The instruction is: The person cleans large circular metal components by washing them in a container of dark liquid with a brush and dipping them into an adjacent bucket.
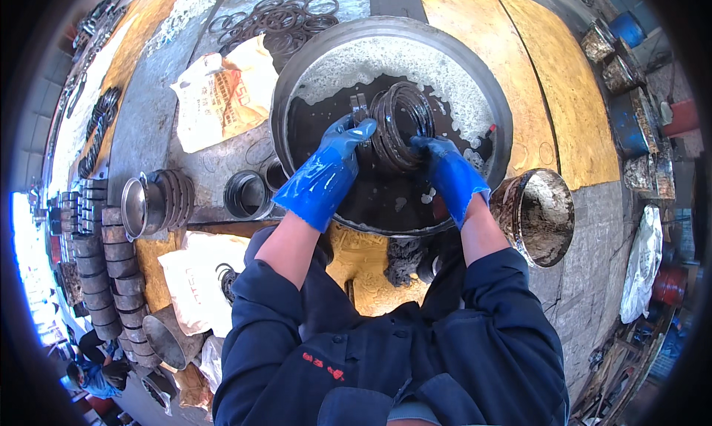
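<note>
A stack of wet black rings point(400, 122) is held between my two hands, over a wide round basin point(297, 63) of dark liquid with whitish foam. My left hand point(340, 146), in a blue rubber glove, is closed on the left side of the stack, its thumb lying across the top. A small dark squared piece point(359, 103) stands up beside that thumb; I cannot tell whether it is part of the rings. Gripping the lower right rim of the stack is my right hand point(441, 163), also blue-gloved, its fingertips partly hidden inside the ring opening.
Loose black rings point(285, 18) lie piled beyond the basin. A printed sack point(226, 96) is left of it, with ring stacks point(248, 195) nearer. A dirty metal drum point(545, 218) stands close at right. Cylindrical parts point(96, 285) line the far left; another person point(96, 370) is at lower left.
</note>
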